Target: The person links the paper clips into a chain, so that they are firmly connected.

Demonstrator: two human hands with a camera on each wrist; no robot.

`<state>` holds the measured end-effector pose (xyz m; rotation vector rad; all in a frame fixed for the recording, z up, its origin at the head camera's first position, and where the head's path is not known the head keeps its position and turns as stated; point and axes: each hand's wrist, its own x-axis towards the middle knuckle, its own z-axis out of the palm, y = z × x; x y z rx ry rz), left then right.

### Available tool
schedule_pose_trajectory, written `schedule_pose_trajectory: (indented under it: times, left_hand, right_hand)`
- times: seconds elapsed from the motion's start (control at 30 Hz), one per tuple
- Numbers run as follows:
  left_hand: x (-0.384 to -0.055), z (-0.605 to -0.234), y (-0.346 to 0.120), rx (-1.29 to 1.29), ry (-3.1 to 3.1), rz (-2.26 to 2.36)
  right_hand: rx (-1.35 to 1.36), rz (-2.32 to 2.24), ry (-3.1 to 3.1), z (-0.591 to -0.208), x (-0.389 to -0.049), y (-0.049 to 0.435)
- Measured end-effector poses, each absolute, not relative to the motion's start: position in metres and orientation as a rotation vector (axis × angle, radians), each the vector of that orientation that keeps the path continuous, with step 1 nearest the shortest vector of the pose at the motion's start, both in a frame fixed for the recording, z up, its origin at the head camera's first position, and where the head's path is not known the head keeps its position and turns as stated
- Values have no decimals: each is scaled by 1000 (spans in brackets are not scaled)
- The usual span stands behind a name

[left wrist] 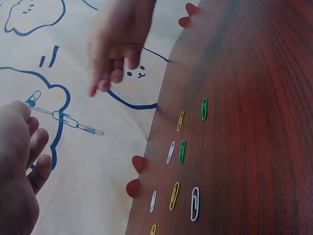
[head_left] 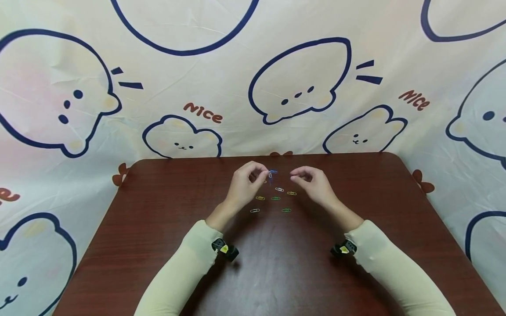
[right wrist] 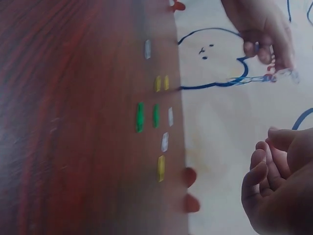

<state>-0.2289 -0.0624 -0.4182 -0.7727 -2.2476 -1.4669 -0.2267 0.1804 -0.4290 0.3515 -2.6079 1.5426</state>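
My left hand (head_left: 246, 185) pinches a small chain of linked paper clips (left wrist: 66, 119) between thumb and forefinger. Blue and pale clips make up this chain, which dangles above the tabletop in the head view. Across from it, my right hand (head_left: 314, 184) hovers with fingers loosely bent and nothing held, a gap between thumb and forefinger. Below the hands lie loose paper clips: a white clip (head_left: 279, 189), a yellow clip (head_left: 291, 193), a green clip (head_left: 275, 198) and several more in these colours.
The dark brown wooden table (head_left: 158, 228) has rounded far corners. Behind it hangs a pale curtain (head_left: 233, 87) printed with cartoon animals. Each wrist wears a small black camera, the left camera (head_left: 225, 249) and the right camera (head_left: 344, 249).
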Motion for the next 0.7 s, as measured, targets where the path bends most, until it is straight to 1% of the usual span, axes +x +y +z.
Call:
schedule_pose_trajectory:
  times: [0.33,0.7]
  left_hand:
    - [-228,-417,-62,-775,-2237,-1476]
    - [-228,-415,-60,-774,-2242,-1460]
  right_hand:
    - [187,1561,-2702,-461,-233,198]
    - [11,1440,-2794,-479,-237,205]
